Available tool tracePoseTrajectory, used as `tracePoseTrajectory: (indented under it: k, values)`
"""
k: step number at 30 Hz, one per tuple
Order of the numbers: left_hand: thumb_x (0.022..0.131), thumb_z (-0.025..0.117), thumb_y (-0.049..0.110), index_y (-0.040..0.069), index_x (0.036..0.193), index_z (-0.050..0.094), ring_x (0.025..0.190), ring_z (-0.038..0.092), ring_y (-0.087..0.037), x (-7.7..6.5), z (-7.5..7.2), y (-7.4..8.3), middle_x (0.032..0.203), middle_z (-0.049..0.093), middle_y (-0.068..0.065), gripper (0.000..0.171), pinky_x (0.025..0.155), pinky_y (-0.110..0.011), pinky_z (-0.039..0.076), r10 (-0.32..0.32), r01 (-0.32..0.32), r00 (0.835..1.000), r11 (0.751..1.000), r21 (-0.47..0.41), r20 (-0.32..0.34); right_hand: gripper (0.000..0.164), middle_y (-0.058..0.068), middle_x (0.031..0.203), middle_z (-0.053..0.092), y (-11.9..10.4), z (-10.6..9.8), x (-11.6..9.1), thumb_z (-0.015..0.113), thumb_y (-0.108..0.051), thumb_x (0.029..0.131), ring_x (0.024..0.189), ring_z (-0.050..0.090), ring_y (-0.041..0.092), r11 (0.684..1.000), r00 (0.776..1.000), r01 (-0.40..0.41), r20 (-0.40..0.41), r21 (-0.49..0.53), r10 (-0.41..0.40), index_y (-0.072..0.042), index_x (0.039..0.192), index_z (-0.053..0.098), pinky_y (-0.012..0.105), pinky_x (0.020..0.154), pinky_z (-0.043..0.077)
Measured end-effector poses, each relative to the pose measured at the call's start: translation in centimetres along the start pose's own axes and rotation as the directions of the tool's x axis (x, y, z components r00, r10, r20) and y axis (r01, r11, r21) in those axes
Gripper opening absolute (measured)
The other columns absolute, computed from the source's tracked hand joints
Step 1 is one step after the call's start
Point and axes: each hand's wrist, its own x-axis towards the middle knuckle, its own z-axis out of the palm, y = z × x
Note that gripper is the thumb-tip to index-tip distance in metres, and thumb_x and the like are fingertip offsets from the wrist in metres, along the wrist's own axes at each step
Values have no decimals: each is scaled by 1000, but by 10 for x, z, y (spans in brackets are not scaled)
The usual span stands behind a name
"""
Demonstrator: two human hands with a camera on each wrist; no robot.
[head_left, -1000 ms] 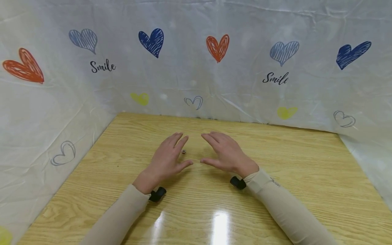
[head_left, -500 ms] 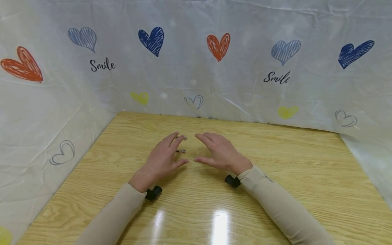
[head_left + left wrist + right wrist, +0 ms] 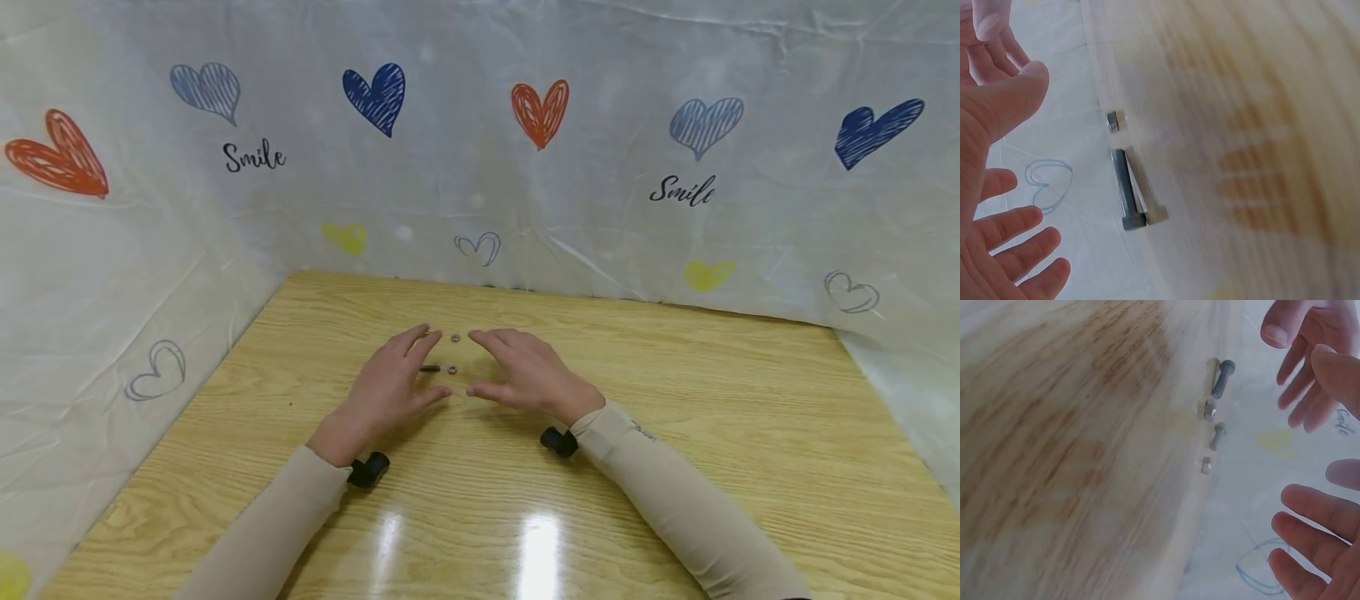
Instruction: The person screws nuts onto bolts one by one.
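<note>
Large dark bolt (image 3: 1224, 380) and smaller grey bolt (image 3: 1218, 435), both flat, silvery nut (image 3: 1210, 410) and second nut (image 3: 1206, 465) near their respective tips

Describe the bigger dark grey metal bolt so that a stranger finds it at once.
On the light brown wood-grain table, look near the bare left hand. In the right wrist view, the dark grey metal bolt is the topmost part, above a silvery metal nut. It is longer and thicker than the paler grey metal bolt.

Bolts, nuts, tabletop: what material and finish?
Larger bolt: probably steel; dark, dullish grey shank and head.
Smaller bolt: likely metal, greyish; finish too blurred to tell.
Nuts: likely bright metal, from their silvery faces.
Tabletop: wood or wood-look laminate; yellowish grain, glossy light reflections.
</note>
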Motion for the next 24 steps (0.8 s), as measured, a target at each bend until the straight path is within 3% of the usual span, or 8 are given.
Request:
tracePoseTrajectory:
  k: [24]
  values:
    - [82,77,37,5,134,50,120,47,-34,-5,-5,-18,132,49,-16,67,95,-50,42,-60,63,995,997,-42,81,75,5,133,54,-5,8,19,57,-62,87,116,55,22,1000,995,-15,101,2,15,-18,145,41,39,93,46]
